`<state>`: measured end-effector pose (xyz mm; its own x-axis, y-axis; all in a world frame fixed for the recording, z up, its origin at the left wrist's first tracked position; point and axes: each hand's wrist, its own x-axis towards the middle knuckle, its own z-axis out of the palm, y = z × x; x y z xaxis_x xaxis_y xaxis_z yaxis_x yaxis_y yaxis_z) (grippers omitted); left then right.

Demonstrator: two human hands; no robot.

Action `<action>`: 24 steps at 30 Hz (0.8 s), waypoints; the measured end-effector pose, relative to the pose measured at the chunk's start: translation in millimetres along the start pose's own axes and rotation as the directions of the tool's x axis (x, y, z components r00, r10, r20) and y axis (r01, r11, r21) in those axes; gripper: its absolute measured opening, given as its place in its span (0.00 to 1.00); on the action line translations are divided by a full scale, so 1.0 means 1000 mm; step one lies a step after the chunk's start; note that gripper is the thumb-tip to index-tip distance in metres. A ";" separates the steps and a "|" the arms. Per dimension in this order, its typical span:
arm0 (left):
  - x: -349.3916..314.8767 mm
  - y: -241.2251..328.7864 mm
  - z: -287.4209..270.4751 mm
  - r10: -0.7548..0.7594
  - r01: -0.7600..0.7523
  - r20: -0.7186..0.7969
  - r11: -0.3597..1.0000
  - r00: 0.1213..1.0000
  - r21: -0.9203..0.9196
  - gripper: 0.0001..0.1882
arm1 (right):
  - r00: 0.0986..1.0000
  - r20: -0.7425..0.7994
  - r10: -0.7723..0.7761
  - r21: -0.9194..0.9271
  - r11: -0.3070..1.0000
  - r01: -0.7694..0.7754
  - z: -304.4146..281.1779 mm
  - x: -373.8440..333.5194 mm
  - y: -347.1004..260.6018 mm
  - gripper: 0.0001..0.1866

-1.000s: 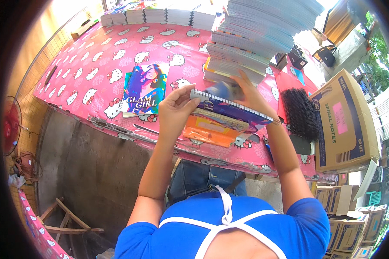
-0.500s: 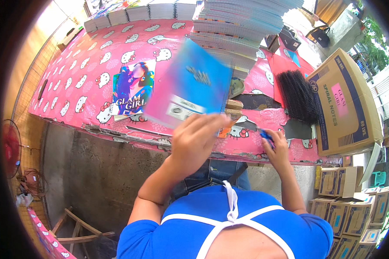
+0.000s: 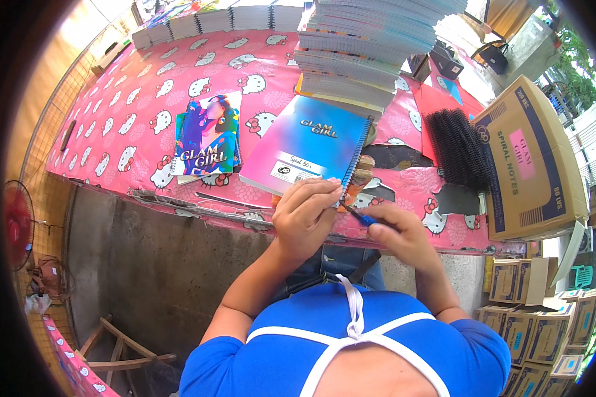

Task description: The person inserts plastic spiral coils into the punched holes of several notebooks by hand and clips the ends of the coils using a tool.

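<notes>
A blue-and-pink spiral notebook [image 3: 311, 142] lies tilted on the pink table, its dark coil [image 3: 356, 159] along the right edge. My left hand [image 3: 308, 215] grips its near corner, fingers closed together over the cover by the coil's lower end. In my right hand [image 3: 397, 231] are small blue-handled pliers [image 3: 365, 219], fingers wrapped round them. Their dark metal tip reaches the lower end of the coil, close to my left fingertips. Left of this, a notebook with a colourful figure on its cover [image 3: 207, 135] rests on the table, apart from both hands.
A tall stack of notebooks [image 3: 371, 49] rises just behind the work. Black plastic coils [image 3: 453, 145] lie to the right, beside a large cardboard box [image 3: 533, 159]. More notebooks [image 3: 212, 25] line the far edge. The table's front edge [image 3: 198, 210] is worn.
The notebook, blurred and raised before, has come down onto the table in my left hand. My right hand has moved left, bringing the pliers to the coil's lower end.
</notes>
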<state>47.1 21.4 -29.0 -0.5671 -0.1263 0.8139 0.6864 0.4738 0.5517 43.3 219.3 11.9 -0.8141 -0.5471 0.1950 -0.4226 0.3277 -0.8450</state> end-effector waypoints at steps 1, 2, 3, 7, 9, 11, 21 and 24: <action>0.001 0.000 -0.001 0.039 -0.039 -0.009 0.999 0.999 -0.005 0.14 | 0.993 0.066 0.095 0.192 0.976 -0.106 0.000 -0.001 0.003 0.19; 0.003 0.000 0.000 0.083 -0.083 -0.020 0.996 0.996 -0.013 0.14 | 0.974 0.145 0.172 0.366 0.906 -0.214 -0.001 0.000 0.006 0.19; 0.006 -0.002 -0.001 0.105 -0.106 -0.021 0.994 0.994 -0.012 0.14 | 0.944 0.235 0.230 0.516 0.794 -0.322 -0.001 0.000 0.010 0.19; 0.027 -0.027 -0.021 0.083 -0.051 -0.256 0.990 0.963 0.128 0.13 | 0.968 0.050 0.245 0.330 0.911 -0.247 -0.007 -0.009 0.037 0.20; 0.057 -0.035 -0.064 -0.064 0.176 -0.530 0.971 0.845 0.163 0.07 | 0.938 -0.224 0.265 0.039 0.964 -0.263 -0.024 -0.021 0.054 0.21; 0.090 -0.044 -0.102 0.140 -0.058 -0.694 0.988 0.707 0.140 0.03 | 0.963 -0.248 0.107 -0.527 0.819 -0.227 -0.039 -0.044 0.099 0.23; 0.143 -0.182 -0.129 0.067 -0.208 0.196 0.336 0.978 0.919 0.32 | 0.640 -0.325 -0.697 -0.761 0.594 0.261 -0.111 0.127 -0.027 0.16; 0.079 -0.200 -0.120 -0.709 0.079 0.224 0.367 0.668 0.927 0.46 | 0.385 -0.201 -0.901 -0.912 0.316 0.262 -0.155 0.206 -0.071 0.18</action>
<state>-80.6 -187.6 -53.1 -0.9679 -0.2250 0.1116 -0.2146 0.9717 0.0985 -156.4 202.7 189.8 -0.0127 -0.3510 0.9363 -0.7101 0.6624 0.2387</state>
